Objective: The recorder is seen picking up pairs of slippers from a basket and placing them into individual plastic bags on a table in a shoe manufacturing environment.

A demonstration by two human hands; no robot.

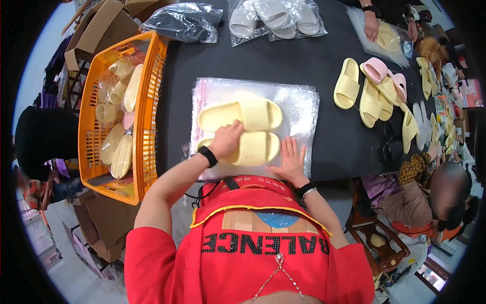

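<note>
A pair of pale yellow slide slippers lies side by side on a stack of clear plastic bags (pixel 304 101), both toes pointing right. The far slipper (pixel 260 114) shows nearly whole; the near slipper (pixel 258 148) is partly covered by my left hand (pixel 228 139). That hand's fingers are curled closed where the two slippers meet, beside the straps. It seems to grip the near slipper, though the fingertips are partly hidden. My right hand (pixel 291 159) rests flat with fingers spread on the bags, just right of the near slipper's toe.
An orange basket (pixel 152 101) of bagged slippers stands left. Bagged grey slippers (pixel 276 17) and a dark bagged bundle (pixel 185 23) lie at the far edge. Loose yellow and pink slippers (pixel 375 69) lie right. Another person's hand (pixel 371 26) touches bags at far right.
</note>
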